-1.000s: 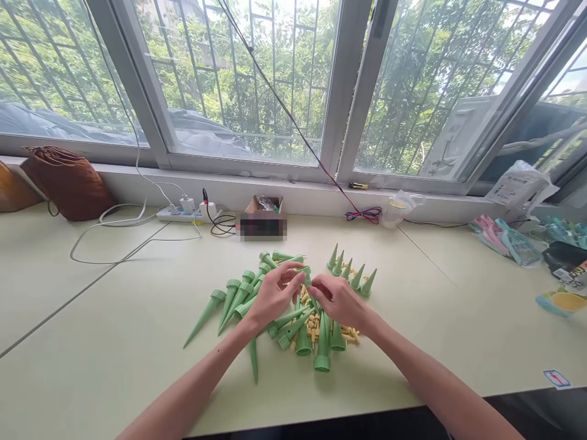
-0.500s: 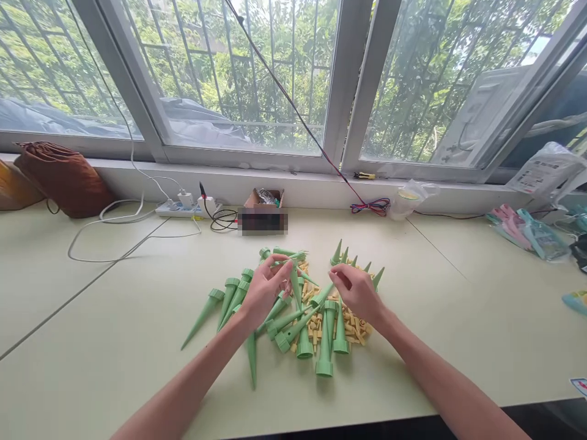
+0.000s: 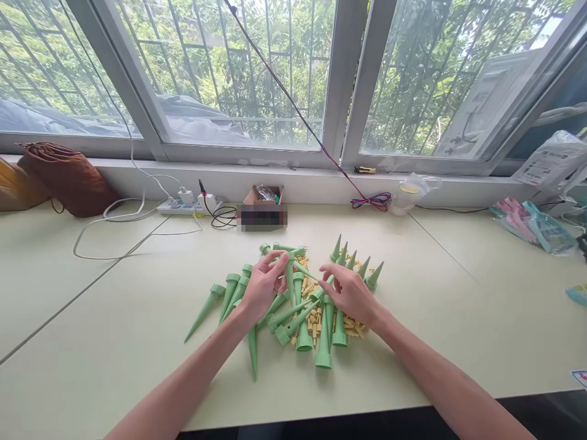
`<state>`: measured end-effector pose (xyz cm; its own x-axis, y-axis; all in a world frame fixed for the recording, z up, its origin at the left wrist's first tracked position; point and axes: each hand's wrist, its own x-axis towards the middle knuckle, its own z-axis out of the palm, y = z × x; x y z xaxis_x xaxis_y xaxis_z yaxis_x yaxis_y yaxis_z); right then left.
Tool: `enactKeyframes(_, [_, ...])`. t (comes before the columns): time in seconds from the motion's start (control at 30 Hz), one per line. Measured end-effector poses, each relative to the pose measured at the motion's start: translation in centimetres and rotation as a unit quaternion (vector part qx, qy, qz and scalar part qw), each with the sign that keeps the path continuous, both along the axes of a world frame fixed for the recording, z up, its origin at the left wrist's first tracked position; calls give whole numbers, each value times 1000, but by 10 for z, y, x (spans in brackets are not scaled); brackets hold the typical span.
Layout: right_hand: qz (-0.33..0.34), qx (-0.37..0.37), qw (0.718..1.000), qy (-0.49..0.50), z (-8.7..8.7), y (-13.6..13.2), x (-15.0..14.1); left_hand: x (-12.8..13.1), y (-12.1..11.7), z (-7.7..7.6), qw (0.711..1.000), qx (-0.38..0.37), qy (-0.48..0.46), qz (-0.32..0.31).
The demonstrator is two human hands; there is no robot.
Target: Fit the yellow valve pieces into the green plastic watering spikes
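My left hand (image 3: 265, 282) is closed on a green plant watering spike (image 3: 290, 278), its capped end up and its narrow end down. My right hand (image 3: 347, 292) hovers over the pile with thumb and forefinger apart and nothing visible between them. Close to its fingertips is the tip of another green spike (image 3: 305, 271). Beneath both hands lie more green spikes (image 3: 323, 342) and a heap of small yellow plastic pieces (image 3: 314, 321). Several spikes (image 3: 375, 276) stand point up beyond my right hand, and others (image 3: 204, 313) lie left of my left hand.
Along the window wall are a brown cloth bag (image 3: 68, 180), a white power strip (image 3: 177, 209), a small cardboard box (image 3: 261, 197), a coiled cable (image 3: 373, 200) and a plastic cup (image 3: 404, 198). Pink and teal packets (image 3: 534, 226) lie at the right on the pale table (image 3: 458, 318).
My right hand has shifted slightly left, and its thumb and forefinger have parted. My left hand still holds its spike, now a little further left. The view has moved slightly.
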<state>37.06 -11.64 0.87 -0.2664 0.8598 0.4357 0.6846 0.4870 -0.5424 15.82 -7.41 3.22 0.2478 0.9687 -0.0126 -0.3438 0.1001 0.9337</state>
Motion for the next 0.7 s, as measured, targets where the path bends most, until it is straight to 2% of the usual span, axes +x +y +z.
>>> enactKeyframes(0.3, [46, 102, 984, -142, 12, 9, -19, 2, 0, -2, 1000, -15, -9, 9])
enactKeyframes(0.53, [72, 81, 971, -211, 14, 17, -22, 3, -1, -3, 1000, -23, -11, 9])
enactKeyframes(0.7, [63, 53, 985, -155, 6, 21, -23, 4, -2, -2, 1000, -16, -12, 13])
